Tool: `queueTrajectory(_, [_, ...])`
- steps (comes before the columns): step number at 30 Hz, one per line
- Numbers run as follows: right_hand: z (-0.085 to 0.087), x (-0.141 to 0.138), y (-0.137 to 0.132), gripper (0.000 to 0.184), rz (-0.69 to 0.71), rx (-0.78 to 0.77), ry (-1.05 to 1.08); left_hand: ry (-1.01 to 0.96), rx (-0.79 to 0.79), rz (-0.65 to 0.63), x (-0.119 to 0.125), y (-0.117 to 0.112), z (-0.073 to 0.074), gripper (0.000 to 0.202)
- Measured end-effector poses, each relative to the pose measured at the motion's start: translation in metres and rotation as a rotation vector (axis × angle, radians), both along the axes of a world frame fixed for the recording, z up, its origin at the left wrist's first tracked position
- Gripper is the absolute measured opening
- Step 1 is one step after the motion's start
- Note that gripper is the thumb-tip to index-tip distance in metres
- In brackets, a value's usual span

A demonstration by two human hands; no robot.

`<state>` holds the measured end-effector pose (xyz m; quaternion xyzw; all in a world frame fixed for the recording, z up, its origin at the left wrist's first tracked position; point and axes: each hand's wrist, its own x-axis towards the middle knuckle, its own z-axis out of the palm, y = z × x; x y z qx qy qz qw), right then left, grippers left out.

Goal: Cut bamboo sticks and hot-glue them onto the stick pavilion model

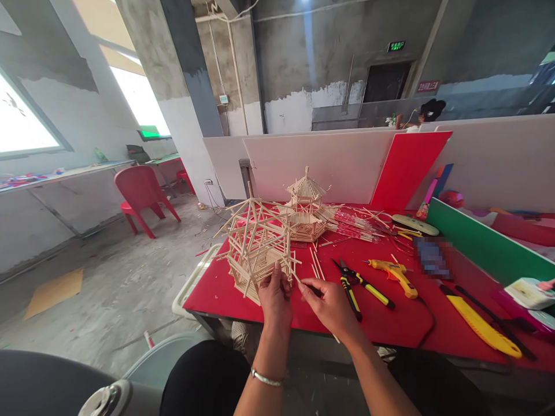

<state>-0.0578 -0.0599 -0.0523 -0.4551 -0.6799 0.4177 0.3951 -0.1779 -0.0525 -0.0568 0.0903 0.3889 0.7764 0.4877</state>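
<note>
Left hand (274, 296) fingers touching stick frame (255, 245); right hand (330, 303) pinching stick (298, 279)

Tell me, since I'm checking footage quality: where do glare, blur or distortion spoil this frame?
Head view: the bright windows at left are blown out white; straight edges bow toward the borders, a wide-lens warp; a pixelated patch hides something on the red table; the left hand, right hand and pale stick-built tower frame are sharp and evenly lit.
</note>
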Motion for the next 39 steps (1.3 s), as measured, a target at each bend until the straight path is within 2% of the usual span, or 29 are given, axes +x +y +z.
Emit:
queueTrajectory(8, [0.003, 0.002, 0.0, 0.032, 0.006, -0.001, 0.005, -0.027, -0.028, 0.013, 0.003, -0.003, -0.003, 0.048])
queueTrajectory(14, [0.003, 0.0, 0.0, 0.031, -0.007, 0.014, -0.017, -0.056, -0.083, -0.053, 0.004, -0.006, -0.004, 0.049])
queueTrajectory(20, [0.006, 0.003, -0.002, 0.03, 0.001, 0.06, -0.056, -0.035, -0.043, -0.099, 0.007, -0.012, 0.0, 0.042])
queueTrajectory(25, [0.002, 0.007, -0.002, 0.029, -0.045, 0.278, -0.245, 0.042, 0.022, -0.144, 0.006, -0.026, 0.002, 0.031])
queueTrajectory(30, [-0.003, 0.007, 0.004, 0.026, -0.062, 0.533, -0.388, 0.123, 0.059, -0.079, 0.002, -0.035, 0.002, 0.027])
queueTrajectory(32, [-0.003, 0.006, 0.006, 0.024, -0.142, 0.614, -0.388, 0.142, 0.053, -0.03, 0.001, -0.036, 0.003, 0.028])
queueTrajectory(36, [-0.008, 0.011, 0.007, 0.031, -0.544, 0.683, -0.242, 0.12, 0.013, 0.048, -0.001, -0.039, 0.004, 0.033])
queueTrajectory(37, [-0.011, 0.012, 0.006, 0.033, -0.61, 0.652, -0.168, 0.114, 0.003, 0.057, -0.001, -0.04, 0.004, 0.034])
queueTrajectory(39, [-0.018, 0.013, 0.003, 0.034, -0.601, 0.488, 0.005, 0.096, -0.014, 0.067, -0.001, -0.04, 0.003, 0.035])
